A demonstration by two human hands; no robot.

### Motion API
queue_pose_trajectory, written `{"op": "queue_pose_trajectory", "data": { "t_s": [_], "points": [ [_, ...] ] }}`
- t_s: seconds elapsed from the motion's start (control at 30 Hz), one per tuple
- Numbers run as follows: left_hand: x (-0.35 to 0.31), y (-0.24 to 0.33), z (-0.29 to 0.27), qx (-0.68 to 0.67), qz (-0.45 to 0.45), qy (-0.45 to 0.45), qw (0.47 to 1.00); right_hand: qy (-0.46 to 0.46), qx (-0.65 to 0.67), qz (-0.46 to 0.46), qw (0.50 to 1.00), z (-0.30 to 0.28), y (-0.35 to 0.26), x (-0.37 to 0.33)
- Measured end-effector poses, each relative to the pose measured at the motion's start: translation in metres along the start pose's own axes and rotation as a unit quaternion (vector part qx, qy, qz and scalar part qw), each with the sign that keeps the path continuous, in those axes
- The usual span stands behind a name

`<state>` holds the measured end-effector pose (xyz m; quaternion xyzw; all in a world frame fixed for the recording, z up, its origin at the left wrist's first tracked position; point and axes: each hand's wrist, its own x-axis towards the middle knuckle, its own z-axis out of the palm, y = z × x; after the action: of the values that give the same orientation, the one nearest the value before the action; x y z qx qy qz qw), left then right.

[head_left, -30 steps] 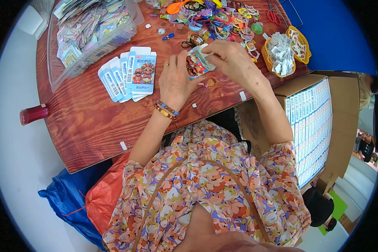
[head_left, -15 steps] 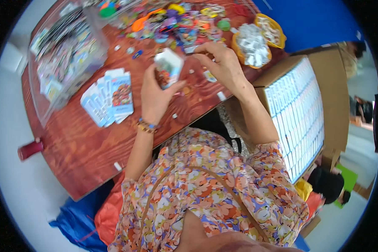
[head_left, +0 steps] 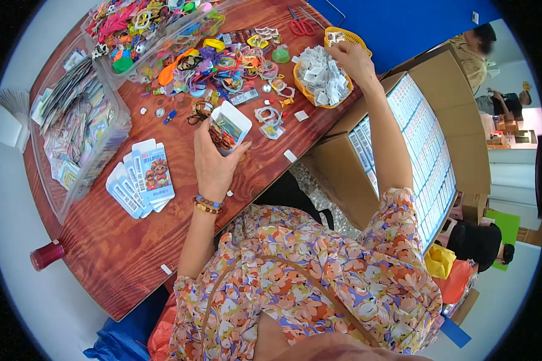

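My left hand (head_left: 214, 159) is closed round a small printed card box (head_left: 235, 120), its open end tilted up above the table. At the far right, my right hand (head_left: 353, 62) reaches over a yellow basket (head_left: 300, 83) heaped with small white packets (head_left: 320, 75). Its fingers are drawn together at the top of the heap; what they pinch, if anything, is hidden. Behind it stands a second yellow basket (head_left: 361, 41). A fanned stack of flat blue-and-white printed boxes (head_left: 141, 180) lies left of my left hand.
Clear plastic bins of flat packets (head_left: 81, 129) and colourful trinkets (head_left: 123, 33) stand far left. Loose trinkets (head_left: 229, 69) and red scissors (head_left: 301, 27) lie farther back. A carton (head_left: 340, 159) of packed boxes stands right; a dark red cup (head_left: 47, 256) at left. Other people are beyond.
My right hand has moved away and to the right, from near the card box to the basket of white packets. My left hand still holds the box, now slightly lower in view.
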<state>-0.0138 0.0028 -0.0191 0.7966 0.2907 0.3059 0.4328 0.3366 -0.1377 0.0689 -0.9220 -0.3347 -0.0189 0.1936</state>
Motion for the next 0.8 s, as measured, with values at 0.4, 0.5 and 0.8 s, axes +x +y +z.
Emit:
{"op": "queue_pose_trajectory", "data": {
  "t_s": [0.4, 0.5, 0.8],
  "points": [
    [0.000, 0.008, 0.002, -0.001, -0.020, -0.056, 0.998, -0.044, 0.218, 0.105, 0.969, -0.038, 0.019, -0.017],
    [0.000, 0.010, 0.006, -0.013, 0.016, -0.050, 0.999, -0.063, 0.264, 0.091, 0.958, -0.037, 0.025, -0.021],
    [0.000, 0.011, 0.010, -0.008, 0.009, -0.092, 0.996, -0.074, 0.284, 0.073, 0.953, -0.022, 0.033, -0.021]
  ]
}}
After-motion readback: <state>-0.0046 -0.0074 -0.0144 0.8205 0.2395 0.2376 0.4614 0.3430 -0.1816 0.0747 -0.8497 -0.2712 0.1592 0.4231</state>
